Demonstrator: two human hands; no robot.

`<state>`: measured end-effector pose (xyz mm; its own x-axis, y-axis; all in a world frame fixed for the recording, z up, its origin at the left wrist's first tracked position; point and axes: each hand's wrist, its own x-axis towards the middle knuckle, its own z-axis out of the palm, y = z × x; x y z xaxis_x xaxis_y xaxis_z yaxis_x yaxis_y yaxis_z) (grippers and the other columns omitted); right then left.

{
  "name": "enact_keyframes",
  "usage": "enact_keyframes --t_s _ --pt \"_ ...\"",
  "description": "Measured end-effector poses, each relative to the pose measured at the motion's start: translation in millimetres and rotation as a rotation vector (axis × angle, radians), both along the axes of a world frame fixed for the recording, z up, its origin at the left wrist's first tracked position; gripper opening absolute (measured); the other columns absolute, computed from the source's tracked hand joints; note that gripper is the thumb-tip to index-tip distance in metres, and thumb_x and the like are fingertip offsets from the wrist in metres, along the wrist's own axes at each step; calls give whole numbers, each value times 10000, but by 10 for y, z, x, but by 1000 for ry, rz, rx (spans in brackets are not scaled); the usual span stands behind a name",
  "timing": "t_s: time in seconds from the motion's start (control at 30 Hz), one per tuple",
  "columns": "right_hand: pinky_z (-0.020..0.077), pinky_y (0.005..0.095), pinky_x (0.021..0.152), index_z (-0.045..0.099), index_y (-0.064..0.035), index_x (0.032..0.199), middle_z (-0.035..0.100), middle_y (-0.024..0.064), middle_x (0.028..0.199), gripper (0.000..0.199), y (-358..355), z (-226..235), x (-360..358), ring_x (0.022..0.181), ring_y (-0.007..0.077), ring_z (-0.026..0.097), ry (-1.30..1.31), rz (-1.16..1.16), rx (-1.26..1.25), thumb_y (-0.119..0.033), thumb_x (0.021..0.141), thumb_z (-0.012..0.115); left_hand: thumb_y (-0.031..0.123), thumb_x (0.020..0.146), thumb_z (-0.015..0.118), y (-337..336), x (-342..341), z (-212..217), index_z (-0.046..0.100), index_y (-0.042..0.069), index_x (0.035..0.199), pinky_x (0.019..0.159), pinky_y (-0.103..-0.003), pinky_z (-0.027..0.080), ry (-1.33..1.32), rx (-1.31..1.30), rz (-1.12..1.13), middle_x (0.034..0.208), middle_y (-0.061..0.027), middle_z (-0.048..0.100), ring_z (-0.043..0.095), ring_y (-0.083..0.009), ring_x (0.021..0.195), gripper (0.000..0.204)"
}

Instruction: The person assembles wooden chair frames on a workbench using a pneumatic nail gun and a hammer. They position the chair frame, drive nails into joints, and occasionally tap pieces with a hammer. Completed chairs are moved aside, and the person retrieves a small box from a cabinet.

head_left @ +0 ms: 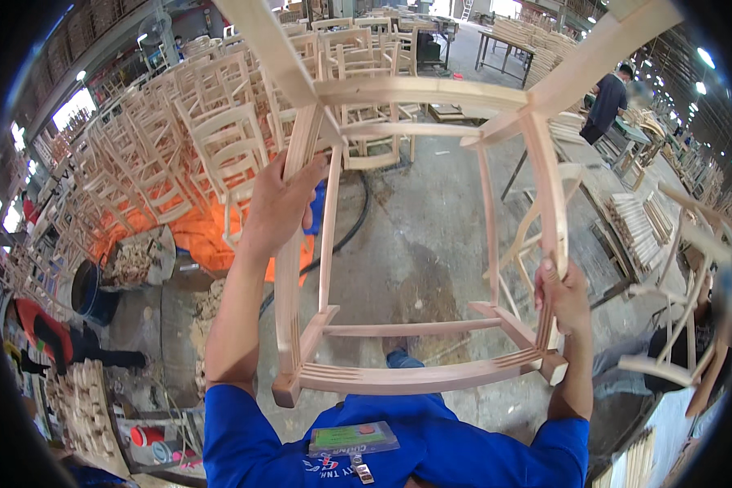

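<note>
A pale, unfinished wooden chair frame (419, 377) hangs in the air in front of my chest, with no seat in it. Its two long legs point away from me toward the upper corners of the picture. My left hand (281, 203) is closed around the left side rail, about halfway along. On the opposite side, my right hand (563, 297) grips the right rail nearer to me, thumb on top. The rail closest to my body has grooved lines along its upper face. Parts of the fingers are hidden behind the wood.
Many wooden chairs (220, 130) stand crowded at the far left, beside an orange sheet (199, 236). A dark tub (93, 289) and scrap wood lie left. A black hose (356, 224) crosses the floor. Another person handles a chair (683, 317) at the right; a worker (606, 102) stands farther back.
</note>
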<state>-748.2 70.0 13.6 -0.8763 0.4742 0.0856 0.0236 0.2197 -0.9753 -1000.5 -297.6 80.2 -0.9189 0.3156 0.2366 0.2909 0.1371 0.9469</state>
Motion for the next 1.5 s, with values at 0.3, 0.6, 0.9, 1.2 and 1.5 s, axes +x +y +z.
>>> enact_keyframes --t_s 0.3,0.6,0.9,1.2,1.5 --pt "461 252 471 563 -53 1001 559 11 749 328 1624 104 -2165 552 89 553 -38 -57 31 -374 1052 611 320 992 697 1567 -2177 -52 621 -17 1163 425 -253 419 0 91 -18 691 11 510 488 -68 460 386" --pt "458 259 404 505 -60 1180 501 6 715 312 2974 485 -4409 485 91 520 -92 -239 230 -330 1052 594 498 1007 635 3494 -4714 -523 557 -17 1287 466 -284 459 46 149 -185 720 -29 535 519 -102 500 592" --pt "494 282 410 481 -48 1245 530 25 698 417 4211 308 -5772 470 119 536 -31 -338 30 -368 1029 641 601 1051 387 5198 -6679 421 93 14 1614 978 -493 456 439 73 -284 1324 -323 555 617 -414 1104 865" --pt "489 267 427 536 -42 1212 541 21 724 357 5857 -566 -7541 487 92 546 -97 -447 47 -317 1021 662 595 994 595 6636 -8206 2072 634 54 913 559 -310 467 711 719 -282 698 -52 565 566 -151 621 549" --pt "282 505 1210 173 -106 1642 384 153 1590 802 8549 1025 -9899 1463 260 390 676 -405 283 -434 1045 596 389 897 802 8992 -9773 1029 678 15 872 541 -302 458 665 735 -30 680 -54 664 570 -96 612 395"
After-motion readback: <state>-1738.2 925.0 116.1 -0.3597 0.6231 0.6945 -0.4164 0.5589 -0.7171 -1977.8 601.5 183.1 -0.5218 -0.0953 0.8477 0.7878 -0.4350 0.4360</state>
